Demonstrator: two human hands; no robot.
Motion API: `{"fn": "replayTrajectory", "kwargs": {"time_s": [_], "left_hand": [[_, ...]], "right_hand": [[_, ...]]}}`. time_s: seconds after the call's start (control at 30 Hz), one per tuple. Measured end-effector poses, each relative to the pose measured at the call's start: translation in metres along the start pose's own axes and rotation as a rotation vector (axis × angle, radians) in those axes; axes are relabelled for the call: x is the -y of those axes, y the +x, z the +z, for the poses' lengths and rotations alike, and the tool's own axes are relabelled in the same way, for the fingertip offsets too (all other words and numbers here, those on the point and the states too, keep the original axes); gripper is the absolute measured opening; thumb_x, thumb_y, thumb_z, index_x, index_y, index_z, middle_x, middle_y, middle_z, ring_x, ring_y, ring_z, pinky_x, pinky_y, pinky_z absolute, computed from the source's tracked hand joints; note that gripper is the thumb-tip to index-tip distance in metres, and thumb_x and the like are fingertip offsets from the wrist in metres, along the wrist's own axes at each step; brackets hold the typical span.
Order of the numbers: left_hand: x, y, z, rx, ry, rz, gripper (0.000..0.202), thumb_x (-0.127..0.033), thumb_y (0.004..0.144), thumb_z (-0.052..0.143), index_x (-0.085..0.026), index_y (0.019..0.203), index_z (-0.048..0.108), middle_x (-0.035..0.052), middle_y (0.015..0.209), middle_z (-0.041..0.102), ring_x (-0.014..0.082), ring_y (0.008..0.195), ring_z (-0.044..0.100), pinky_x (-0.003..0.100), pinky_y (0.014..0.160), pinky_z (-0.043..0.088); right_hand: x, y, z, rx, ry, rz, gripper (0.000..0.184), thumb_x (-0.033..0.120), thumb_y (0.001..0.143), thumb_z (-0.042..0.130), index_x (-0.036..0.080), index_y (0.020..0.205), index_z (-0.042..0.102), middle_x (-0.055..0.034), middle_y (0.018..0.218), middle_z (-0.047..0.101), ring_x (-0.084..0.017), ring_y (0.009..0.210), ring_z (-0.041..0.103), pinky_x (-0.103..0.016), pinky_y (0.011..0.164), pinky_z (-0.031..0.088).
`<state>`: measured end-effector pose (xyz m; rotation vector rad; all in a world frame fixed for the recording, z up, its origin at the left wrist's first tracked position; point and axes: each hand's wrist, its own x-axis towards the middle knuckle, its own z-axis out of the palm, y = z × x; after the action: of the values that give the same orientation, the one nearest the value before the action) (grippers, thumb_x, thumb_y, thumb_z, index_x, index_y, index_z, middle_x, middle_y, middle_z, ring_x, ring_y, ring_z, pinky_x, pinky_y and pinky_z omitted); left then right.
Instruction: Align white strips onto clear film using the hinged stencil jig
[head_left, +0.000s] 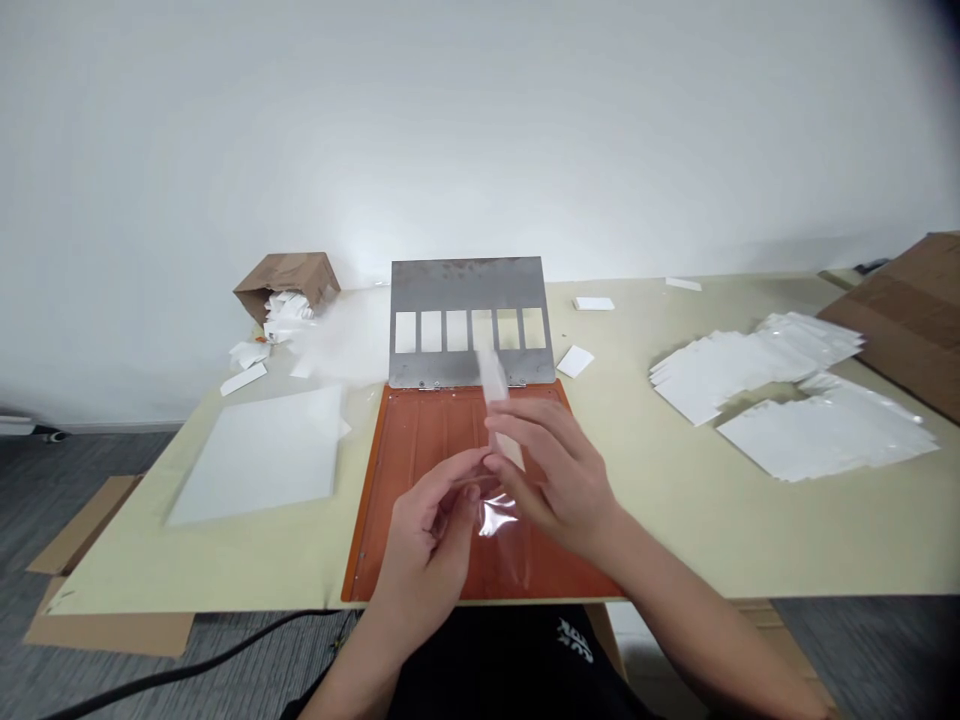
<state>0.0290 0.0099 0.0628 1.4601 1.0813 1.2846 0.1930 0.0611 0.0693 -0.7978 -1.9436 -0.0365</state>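
Head view: the left hand [431, 545] pinches clear film [501, 516] between thumb and curled fingers; the right hand [556, 470], fingers nearly together, grips a blurred white strip [491, 374], both above the orange board [401, 455].

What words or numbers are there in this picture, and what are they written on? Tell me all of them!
White lettering on the black clothing: it looks like two short rows, but it is tilted and too blurred to read.
Faint marks by the near left corner of the table: too small to tell if they are writing.
I can make out no words or numbers on the orange board or grey metal plate.
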Motion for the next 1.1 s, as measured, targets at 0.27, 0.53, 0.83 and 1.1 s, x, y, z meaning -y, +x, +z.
{"fn": "replayTrajectory", "kwargs": {"time_s": [0.27,0.53,0.83,1.1], "left_hand": [[-0.024,0.001,-0.009,0.047,0.338,0.227,0.032,-0.009,0.094,0.05,-0.027,0.115,0.066,0.0013,0.107,0.074,0.0111,0.092,0.069,0.021,0.084,0.055],[-0.044,0.002,-0.001,0.009,0.417,0.291,0.023,-0.013,0.089,0.059,-0.025,0.108,0.066,0.0008,0.095,0.074,0.0113,0.08,0.069,0.02,0.075,0.056],[-0.043,0.003,0.002,-0.022,0.427,0.306,0.019,-0.013,0.091,0.055,-0.023,0.101,0.068,0.0015,0.092,0.075,0.0125,0.078,0.07,0.022,0.074,0.057],[-0.043,0.002,0.003,-0.053,0.414,0.291,0.018,-0.014,0.091,0.058,-0.023,0.102,0.068,0.0003,0.093,0.076,0.0123,0.082,0.071,0.02,0.076,0.057]], "right_hand": [[0.003,0.019,-0.033,-0.013,-0.354,-0.234,0.011,0.032,0.086,0.071,0.029,0.082,0.062,0.0069,0.098,0.075,-0.023,0.112,0.063,-0.051,0.114,0.014],[0.019,0.029,-0.047,-0.058,-0.465,-0.299,0.016,0.024,0.084,0.066,0.027,0.073,0.055,0.0099,0.078,0.072,-0.021,0.096,0.067,-0.05,0.11,0.019],[0.032,0.034,-0.041,0.003,-0.428,-0.165,0.014,0.015,0.075,0.058,0.023,0.069,0.049,0.0095,0.057,0.059,-0.02,0.086,0.066,-0.052,0.109,0.016],[0.032,0.038,-0.042,0.009,-0.401,-0.14,0.013,0.015,0.072,0.059,0.024,0.07,0.05,0.0106,0.053,0.059,-0.018,0.073,0.061,-0.052,0.106,0.018]]}}
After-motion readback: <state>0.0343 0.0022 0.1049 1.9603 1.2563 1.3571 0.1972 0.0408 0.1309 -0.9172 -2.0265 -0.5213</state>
